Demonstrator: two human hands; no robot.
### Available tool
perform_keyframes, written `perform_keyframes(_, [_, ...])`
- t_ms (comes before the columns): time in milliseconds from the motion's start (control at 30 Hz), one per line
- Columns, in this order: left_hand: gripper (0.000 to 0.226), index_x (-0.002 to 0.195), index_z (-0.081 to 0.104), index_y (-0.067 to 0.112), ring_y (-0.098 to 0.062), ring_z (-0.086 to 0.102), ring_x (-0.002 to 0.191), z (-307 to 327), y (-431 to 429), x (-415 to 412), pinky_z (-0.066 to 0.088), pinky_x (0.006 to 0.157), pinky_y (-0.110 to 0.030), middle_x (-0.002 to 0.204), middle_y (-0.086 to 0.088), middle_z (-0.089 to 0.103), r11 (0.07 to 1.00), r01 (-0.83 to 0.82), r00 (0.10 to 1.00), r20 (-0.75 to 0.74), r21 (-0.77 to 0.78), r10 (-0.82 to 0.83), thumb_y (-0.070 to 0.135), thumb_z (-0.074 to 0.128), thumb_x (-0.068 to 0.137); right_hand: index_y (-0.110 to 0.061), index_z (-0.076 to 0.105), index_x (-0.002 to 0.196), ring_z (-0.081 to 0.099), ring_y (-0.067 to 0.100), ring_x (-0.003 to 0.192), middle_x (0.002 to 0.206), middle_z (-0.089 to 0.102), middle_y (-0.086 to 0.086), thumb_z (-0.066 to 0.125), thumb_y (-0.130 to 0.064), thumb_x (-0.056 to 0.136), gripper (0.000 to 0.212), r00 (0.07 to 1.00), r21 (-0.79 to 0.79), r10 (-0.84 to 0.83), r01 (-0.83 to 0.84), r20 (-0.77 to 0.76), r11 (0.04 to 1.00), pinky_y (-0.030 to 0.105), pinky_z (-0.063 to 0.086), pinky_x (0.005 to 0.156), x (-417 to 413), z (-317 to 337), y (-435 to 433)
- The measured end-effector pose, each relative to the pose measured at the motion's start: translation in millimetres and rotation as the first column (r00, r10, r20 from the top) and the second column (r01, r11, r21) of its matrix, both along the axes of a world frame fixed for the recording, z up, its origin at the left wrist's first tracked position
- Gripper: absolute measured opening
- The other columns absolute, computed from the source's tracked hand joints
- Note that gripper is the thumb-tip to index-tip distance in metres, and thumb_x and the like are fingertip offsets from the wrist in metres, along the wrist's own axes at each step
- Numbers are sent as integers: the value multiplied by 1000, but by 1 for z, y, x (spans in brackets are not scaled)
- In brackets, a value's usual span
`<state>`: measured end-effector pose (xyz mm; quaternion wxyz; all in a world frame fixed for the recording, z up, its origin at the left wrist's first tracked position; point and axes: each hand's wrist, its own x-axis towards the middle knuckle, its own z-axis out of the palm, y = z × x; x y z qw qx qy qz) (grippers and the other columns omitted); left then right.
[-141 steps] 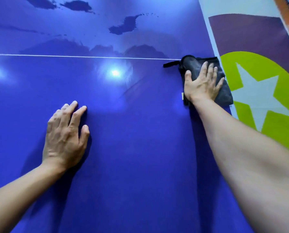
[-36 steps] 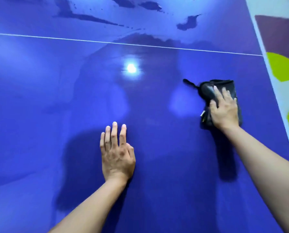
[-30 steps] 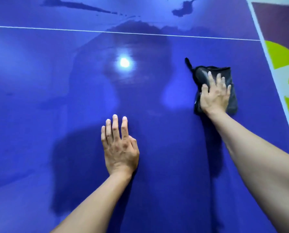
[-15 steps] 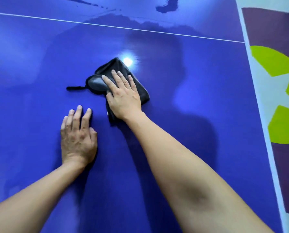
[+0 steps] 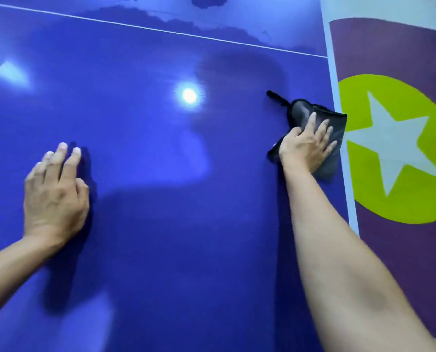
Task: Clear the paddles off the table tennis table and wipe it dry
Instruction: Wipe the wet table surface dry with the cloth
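Cloth [image 5: 336, 128] back at table [image 5: 161, 224] edge | right hand [image 5: 305, 148] pressing it flat | left hand [image 5: 54, 194] flat, empty

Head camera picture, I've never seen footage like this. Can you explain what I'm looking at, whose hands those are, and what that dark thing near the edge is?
There is no machine here. A person wears one wide-angle camera on the head, so you look down at their own bare arms. The blue surface is a table tennis table with a white line across it. The left hand lies flat on the table. The right hand presses a dark cloth down near the table's right edge. Beyond the line are darker patches that look wet. No paddles are in view. On the right is the floor, with a green circle and a pale star.
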<state>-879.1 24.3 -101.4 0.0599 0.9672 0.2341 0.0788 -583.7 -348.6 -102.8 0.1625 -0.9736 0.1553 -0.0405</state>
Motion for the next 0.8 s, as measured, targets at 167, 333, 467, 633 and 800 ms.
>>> perform_keyframes(167, [61, 153, 40, 9, -44, 34, 143, -2, -79, -13, 27, 116, -57, 159, -18, 35, 997, 29, 999, -27, -73, -31, 30, 33, 96, -26, 38, 156, 23, 25, 154, 165, 30, 10, 43, -39, 91, 67, 885, -18, 457, -458, 91, 889, 48, 3, 126, -99, 5, 154])
perform_keyframes(333, [62, 156, 36, 15, -38, 27, 148, -4, -93, -15, 18, 122, -51, 163, -14, 30, 996, -45, 998, -58, -75, 40, 33, 29, 97, -31, 32, 158, 17, 18, 155, 167, 24, 3, 43, -35, 97, 62, 519, -21, 855, -854, 7, 519, 43, 1, 127, -141, 0, 172])
perform_keyframes(467, [61, 157, 34, 19, -32, 22, 151, 2, -95, -14, 13, 125, -45, 165, -9, 28, 993, -60, 996, -78, -104, 52, 32, 27, 98, -32, 34, 158, 23, 21, 154, 166, 29, 6, 37, -40, 92, 67, 767, -7, 641, -641, 22, 767, 44, 5, 127, -80, -2, 100])
perform_keyframes(633, [60, 157, 34, 19, -31, 23, 152, 2, -96, -13, 15, 125, -45, 165, -8, 28, 993, -59, 996, -75, -105, 52, 30, 28, 98, -28, 23, 162, 14, 24, 156, 169, 17, 9, 25, -53, 89, 77, 946, -54, 310, -316, -92, 947, 49, 3, 126, -3, 4, -24])
perform_keyframes(800, [59, 156, 36, 17, -32, 25, 151, 1, -96, -14, 15, 126, -45, 164, -10, 31, 993, -54, 998, -47, -102, 49, 28, 30, 99, -25, 18, 163, 9, 24, 157, 170, 12, 10, 21, -60, 91, 80, 941, -102, 317, -329, -119, 939, 49, -1, 127, 1, 2, -34])
